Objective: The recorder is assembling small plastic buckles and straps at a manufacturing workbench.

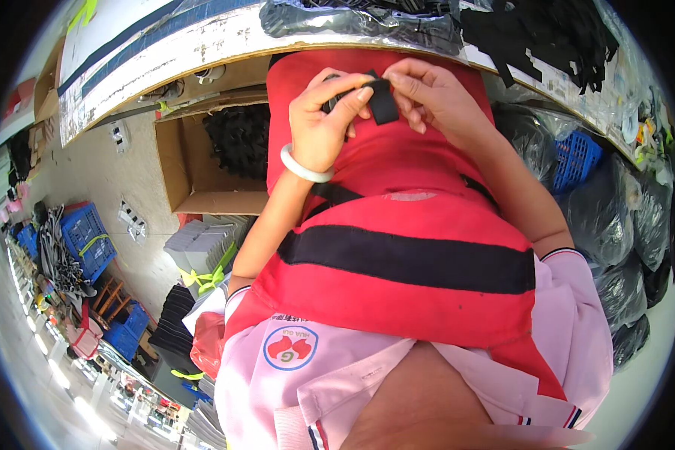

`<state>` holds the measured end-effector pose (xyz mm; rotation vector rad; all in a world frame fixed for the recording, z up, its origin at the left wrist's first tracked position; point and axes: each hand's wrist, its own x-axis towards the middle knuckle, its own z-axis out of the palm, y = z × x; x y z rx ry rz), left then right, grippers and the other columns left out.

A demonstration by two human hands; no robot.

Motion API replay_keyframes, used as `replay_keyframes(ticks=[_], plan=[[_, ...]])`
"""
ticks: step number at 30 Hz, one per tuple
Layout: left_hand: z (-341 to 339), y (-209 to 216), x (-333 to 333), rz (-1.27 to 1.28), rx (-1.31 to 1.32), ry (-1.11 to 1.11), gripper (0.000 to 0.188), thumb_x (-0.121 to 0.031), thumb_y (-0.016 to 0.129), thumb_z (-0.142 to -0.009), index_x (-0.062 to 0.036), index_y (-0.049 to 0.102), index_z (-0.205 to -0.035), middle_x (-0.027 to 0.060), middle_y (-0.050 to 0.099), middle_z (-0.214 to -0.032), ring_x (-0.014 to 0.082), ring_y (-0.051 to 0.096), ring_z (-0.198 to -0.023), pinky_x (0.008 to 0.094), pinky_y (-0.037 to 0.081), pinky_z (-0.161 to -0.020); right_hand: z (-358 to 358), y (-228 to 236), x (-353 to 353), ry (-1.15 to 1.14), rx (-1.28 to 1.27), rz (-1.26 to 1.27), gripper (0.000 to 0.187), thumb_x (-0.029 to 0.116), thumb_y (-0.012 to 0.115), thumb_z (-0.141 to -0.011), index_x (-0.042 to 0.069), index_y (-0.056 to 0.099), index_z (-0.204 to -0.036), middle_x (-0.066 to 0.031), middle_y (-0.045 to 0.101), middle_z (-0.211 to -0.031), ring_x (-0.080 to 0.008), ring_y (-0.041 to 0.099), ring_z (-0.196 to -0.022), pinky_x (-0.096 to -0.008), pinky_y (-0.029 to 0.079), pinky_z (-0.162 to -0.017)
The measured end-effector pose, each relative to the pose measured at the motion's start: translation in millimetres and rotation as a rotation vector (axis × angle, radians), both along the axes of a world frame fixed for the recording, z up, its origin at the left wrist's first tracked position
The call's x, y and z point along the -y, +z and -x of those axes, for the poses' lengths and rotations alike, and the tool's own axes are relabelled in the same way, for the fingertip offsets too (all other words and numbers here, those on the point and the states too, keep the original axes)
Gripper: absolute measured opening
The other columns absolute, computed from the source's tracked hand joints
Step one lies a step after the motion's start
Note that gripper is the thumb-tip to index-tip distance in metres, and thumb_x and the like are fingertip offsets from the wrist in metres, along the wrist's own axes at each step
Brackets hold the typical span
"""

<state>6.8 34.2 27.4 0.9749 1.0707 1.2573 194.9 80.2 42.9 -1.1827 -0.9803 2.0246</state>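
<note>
Over my lap, my left hand [324, 118], with a pale bangle [307, 166] at the wrist, pinches a short piece of black webbing strap [385, 106] between thumb and forefinger. The strap's flat end hangs down between my two hands. My right hand [436, 96] has its thumb and forefinger together at the upper right edge of the strap, with the other fingers curled loosely. More black material shows behind my left fingers; its shape is partly hidden. Under both hands lies my red apron [397, 157] with a black band.
A worn white table [172, 67] curves ahead, holding bagged black pieces [360, 22] and loose black straps [547, 37]. An open cardboard box [202, 199] with black pieces stands at left, near stacked grey sheets [202, 244]. Black plastic bags [600, 210] and a blue basket [576, 161] crowd the right.
</note>
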Motion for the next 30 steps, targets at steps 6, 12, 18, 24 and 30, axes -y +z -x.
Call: replay_keyframes(ticks=[6, 12, 18, 24, 30], plan=[[9, 10, 16, -0.234, -0.187, -0.083, 0.015, 0.005, 0.064, -0.084, 0.0018, 0.069, -0.097, 0.0073, 0.062, -0.088, 0.0098, 0.059, -0.065, 0.0191, 0.042, -0.051, -6, 13, 1, 0.295, 0.049, -0.040, 0.022, 0.023, 0.063, -0.091, 0.001, 0.064, -0.093, 0.0012, 0.056, -0.071, -0.0053, 0.050, -0.055, -0.0205, 0.041, -0.049], [11, 24, 26, -0.166, -0.222, -0.137, 0.016, 0.006, 0.068, -0.080, 0.0005, 0.071, -0.095, 0.0087, 0.064, -0.084, 0.0125, 0.060, -0.067, 0.0235, 0.048, -0.059, 1, 9, 0, 0.134, 0.090, -0.144, 0.020, 0.021, 0.066, -0.089, 0.001, 0.066, -0.094, -0.0036, 0.065, -0.082, -0.0078, 0.060, -0.071, -0.0212, 0.050, -0.064], [12, 18, 29, -0.244, -0.215, -0.145, 0.018, 0.007, 0.069, -0.078, -0.0008, 0.071, -0.094, 0.0086, 0.063, -0.083, 0.0134, 0.060, -0.067, 0.0244, 0.049, -0.060, -4, -1, -1, 0.184, 0.031, -0.101, 0.016, 0.018, 0.069, -0.087, 0.003, 0.065, -0.091, -0.0043, 0.066, -0.088, -0.0107, 0.063, -0.075, -0.0237, 0.052, -0.069], [14, 15, 34, -0.177, -0.179, -0.148, 0.017, 0.007, 0.068, -0.078, -0.0002, 0.071, -0.094, 0.0080, 0.062, -0.084, 0.0131, 0.060, -0.068, 0.0241, 0.048, -0.060, 7, -1, 2, 0.158, -0.028, -0.053, 0.020, 0.015, 0.073, -0.082, 0.005, 0.059, -0.093, -0.0018, 0.063, -0.081, -0.0092, 0.061, -0.073, -0.0236, 0.051, -0.070], [23, 19, 43, -0.165, -0.146, -0.141, 0.014, 0.004, 0.066, -0.082, 0.0023, 0.070, -0.095, 0.0083, 0.063, -0.083, 0.0105, 0.061, -0.062, 0.0194, 0.044, -0.048, 20, -15, 4, 0.269, -0.030, -0.051, 0.016, 0.011, 0.070, -0.083, 0.005, 0.059, -0.093, -0.0032, 0.063, -0.082, -0.0100, 0.061, -0.073, -0.0235, 0.049, -0.070]])
